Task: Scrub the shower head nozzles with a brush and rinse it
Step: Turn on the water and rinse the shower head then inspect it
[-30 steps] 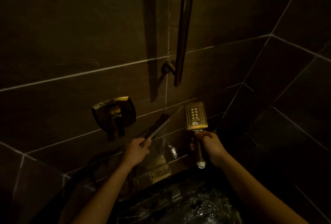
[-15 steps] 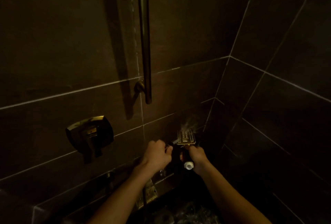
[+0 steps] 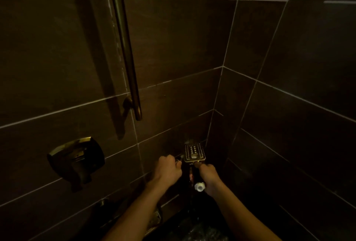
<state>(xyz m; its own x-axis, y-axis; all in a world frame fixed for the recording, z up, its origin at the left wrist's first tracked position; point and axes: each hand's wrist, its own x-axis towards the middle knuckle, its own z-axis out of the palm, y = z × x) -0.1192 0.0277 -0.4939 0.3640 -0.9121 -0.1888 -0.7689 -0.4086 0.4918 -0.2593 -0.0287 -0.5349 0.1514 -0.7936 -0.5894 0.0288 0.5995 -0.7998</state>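
A rectangular metal shower head (image 3: 194, 152) with rows of nozzles faces up at me, low in the tiled corner. My right hand (image 3: 209, 177) grips its dark handle, whose white end cap (image 3: 199, 186) points toward me. My left hand (image 3: 168, 169) is fisted just left of the head. A thin dark brush handle pokes out past its fingers toward the head's lower left edge; the bristles are hidden in the dark.
A vertical brass slide bar (image 3: 125, 48) hangs on the dark tiled wall above. A square brass mixer valve (image 3: 77, 159) sits at the left. A wet dark ledge or tub (image 3: 192, 229) lies below my arms. The corner wall stands close on the right.
My left hand has drawn in from holding the brush out at the left to right beside the shower head. The head has tipped lower toward the corner, and my view has shifted.
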